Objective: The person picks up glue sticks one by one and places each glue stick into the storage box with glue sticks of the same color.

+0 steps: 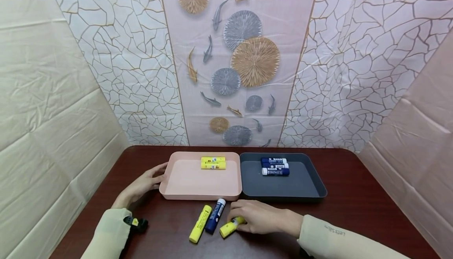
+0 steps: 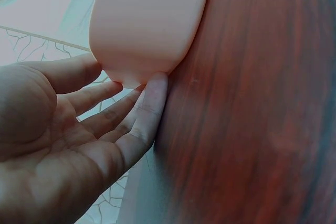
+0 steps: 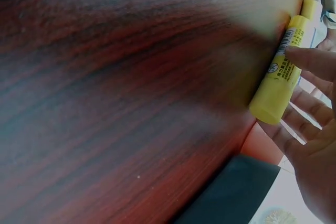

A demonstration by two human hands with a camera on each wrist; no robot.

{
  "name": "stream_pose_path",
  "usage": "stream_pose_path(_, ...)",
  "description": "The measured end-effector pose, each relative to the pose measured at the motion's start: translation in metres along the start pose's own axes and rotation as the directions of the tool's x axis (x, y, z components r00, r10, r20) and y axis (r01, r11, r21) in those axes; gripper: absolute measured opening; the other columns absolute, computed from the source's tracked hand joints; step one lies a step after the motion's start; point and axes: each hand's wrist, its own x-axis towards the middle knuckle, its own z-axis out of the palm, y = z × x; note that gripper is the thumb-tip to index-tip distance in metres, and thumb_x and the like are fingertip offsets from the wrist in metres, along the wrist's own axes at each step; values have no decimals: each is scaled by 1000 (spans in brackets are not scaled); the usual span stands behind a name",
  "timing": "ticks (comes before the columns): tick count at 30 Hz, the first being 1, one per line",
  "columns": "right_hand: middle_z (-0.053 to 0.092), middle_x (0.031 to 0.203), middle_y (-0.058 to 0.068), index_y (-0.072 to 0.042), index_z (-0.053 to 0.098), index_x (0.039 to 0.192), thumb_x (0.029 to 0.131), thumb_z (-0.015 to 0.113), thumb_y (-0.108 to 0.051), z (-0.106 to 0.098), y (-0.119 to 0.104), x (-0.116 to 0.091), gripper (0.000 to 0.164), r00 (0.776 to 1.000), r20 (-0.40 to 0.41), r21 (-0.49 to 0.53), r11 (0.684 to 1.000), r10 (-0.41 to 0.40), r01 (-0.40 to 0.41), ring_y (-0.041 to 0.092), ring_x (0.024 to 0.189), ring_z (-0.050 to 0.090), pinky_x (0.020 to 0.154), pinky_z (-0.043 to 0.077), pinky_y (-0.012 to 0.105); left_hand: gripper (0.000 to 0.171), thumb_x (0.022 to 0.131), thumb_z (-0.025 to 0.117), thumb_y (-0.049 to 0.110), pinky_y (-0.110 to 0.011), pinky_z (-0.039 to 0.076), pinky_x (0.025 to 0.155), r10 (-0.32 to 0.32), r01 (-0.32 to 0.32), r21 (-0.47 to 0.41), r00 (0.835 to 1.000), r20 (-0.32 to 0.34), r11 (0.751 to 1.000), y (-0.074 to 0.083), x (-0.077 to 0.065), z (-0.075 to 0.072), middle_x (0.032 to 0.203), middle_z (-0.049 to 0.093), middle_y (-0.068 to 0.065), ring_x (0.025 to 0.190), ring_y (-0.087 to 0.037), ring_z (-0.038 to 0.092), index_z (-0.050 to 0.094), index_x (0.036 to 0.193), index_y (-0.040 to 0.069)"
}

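Note:
My right hand (image 1: 260, 216) pinches a yellow glue stick (image 1: 228, 228) low over the table, in front of where the two trays meet. In the right wrist view the thumb lies across the printed label of this glue stick (image 3: 275, 80), with the fingers behind it. To its left, a blue glue stick (image 1: 215, 216) with a white cap and another yellow glue stick (image 1: 200, 223) lie slanted on the table. My left hand (image 1: 141, 186) touches the left end of the pink tray (image 1: 198, 192); its extended fingertips meet the tray wall (image 2: 147, 35) in the left wrist view.
Two yellow glue sticks (image 1: 213, 163) lie side by side in the pink tray. Right beside it stands a dark grey tray (image 1: 290, 192), holding three blue glue sticks (image 1: 275, 171). Patterned cloth (image 1: 233, 94) hangs behind the brown table (image 1: 357, 212).

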Motion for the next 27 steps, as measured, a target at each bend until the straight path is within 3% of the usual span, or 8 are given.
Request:
stream_pose_path(11, 64, 115, -16, -23, 73, 125, 99, 73, -17, -1, -2, -4, 26, 998, 12, 85, 994, 63, -63, 0, 104, 56, 93, 51, 24, 64, 111, 51, 19, -47, 51, 105, -1, 1, -3, 1000, 3, 1000, 0, 0, 1, 158, 34, -27, 132, -36, 53, 21, 166, 5)
stream_pose_path(21, 66, 117, -18, -25, 73, 123, 98, 75, -17, -7, -2, -5, 26, 992, -64, 165, 982, 107, -95, 3, 102, 59, 95, 51, 28, 64, 111, 50, 20, -50, 50, 105, 0, 0, 16, 1000, 0, 1000, 0, -2, 1, 158, 34, -27, 134, -38, 51, 20, 166, 5)
stream_pose_path(27, 66, 117, -18, -26, 73, 124, 99, 74, -18, -12, -2, -5, 26, 981, -107, 272, 953, 164, -130, 6, 101, 61, 94, 52, 31, 64, 111, 50, 19, -51, 50, 106, 5, -5, 7, 1000, 4, 1000, 0, -1, 1, 157, 34, -28, 134, -39, 51, 20, 166, 5)
